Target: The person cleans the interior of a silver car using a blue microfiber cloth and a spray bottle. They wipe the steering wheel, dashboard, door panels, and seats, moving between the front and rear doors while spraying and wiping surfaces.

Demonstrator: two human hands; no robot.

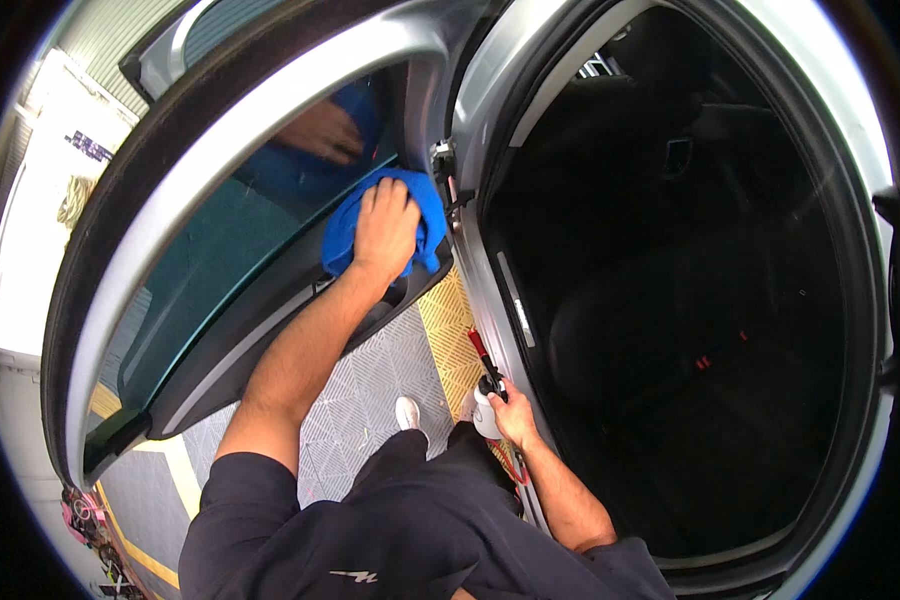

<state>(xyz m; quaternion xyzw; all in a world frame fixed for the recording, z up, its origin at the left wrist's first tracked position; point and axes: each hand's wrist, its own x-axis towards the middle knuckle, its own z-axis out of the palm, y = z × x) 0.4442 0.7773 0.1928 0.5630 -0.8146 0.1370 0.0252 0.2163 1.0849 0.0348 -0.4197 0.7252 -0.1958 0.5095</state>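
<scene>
My left hand (390, 225) presses a bunched blue cloth (339, 234) against the upper front corner of an open car door's inner panel (270, 307), just below the window glass (217, 217). The fingers lie over the cloth, and part of the panel is hidden beneath it. Lower right, my right hand (514, 412) grips a white bottle (486, 416) with a black top and a red-and-black nozzle (480, 346), beside the silver door sill. A red hose or cord (504, 456) shows below the bottle.
The silver door frame (112, 292) curves along the left. To the right is the dark car interior (682, 300) behind its door opening. Grey and yellow floor tiles (379, 375) lie under my feet. Several tangled items (82, 517) sit at the lower left.
</scene>
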